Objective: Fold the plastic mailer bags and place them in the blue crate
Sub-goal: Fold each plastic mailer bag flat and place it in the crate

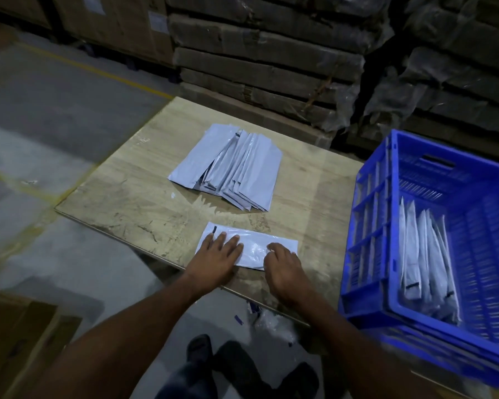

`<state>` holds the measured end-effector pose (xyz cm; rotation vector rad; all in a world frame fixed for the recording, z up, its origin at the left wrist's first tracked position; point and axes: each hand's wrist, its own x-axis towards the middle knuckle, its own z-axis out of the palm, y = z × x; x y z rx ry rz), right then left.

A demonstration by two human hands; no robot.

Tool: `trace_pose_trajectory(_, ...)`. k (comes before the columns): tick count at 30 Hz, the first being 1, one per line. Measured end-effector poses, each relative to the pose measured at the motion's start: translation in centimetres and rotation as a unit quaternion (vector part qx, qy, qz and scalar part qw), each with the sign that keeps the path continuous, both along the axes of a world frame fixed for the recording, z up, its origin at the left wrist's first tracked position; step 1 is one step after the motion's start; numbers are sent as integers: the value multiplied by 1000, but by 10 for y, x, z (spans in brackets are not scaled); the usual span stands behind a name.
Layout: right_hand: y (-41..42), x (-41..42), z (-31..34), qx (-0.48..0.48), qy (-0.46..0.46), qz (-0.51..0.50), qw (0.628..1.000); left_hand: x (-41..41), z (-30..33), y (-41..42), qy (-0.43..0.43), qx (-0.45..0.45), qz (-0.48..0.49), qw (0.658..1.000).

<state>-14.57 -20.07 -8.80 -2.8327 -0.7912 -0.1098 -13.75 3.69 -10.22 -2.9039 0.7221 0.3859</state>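
A worn wooden table (133,197) stands on a grey floor (41,110) marked with yellow lines. Wrapped cardboard stacks (265,61) rise behind it.

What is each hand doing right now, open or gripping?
Left hand: open, fingers flat, pressing the mailer bag on the table.
Right hand: fingers curled on the same bag; a real pinch cannot be told.

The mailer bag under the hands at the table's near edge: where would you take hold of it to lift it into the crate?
Probably at its right end, coming from the right. The mailer bag lies flat across the table, long side left to right. That end sits nearest the blue crate, under the right hand. The left hand presses the other end flat.
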Motion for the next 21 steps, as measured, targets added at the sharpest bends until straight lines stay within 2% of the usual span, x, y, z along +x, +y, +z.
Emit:
trace_pose_trajectory(3,-1,-6,11,-21,-36,31,999,5,-2,0,-10,3,14,1000)
trace_pose_trajectory(5,2,-13,15,-71,-70,126,987,6,-3,2,10,3,31,999)
trace_pose_trajectory(8,1,-15,9,-139,-93,265,950,6,8,-1,47,-24,58,997)
trace_pose_trajectory(11,-2,-4,2,-154,-87,255,951,4,14,4,21,-69,57,996)
trace_pose_trajectory(13,-4,10,2,-126,-54,224,965,1,21,9,7,-95,53,994)
trace_pose_trajectory(15,-7,23,10,-87,-32,185,978,1,16,17,-1,-129,105,986)
trace_pose_trajectory(18,-13,40,30,-89,-36,187,978,-1,7,27,-12,-239,199,950)
trace_pose_trajectory(21,-21,47,46,-52,1,159,986,-8,-11,28,-13,-236,197,952)
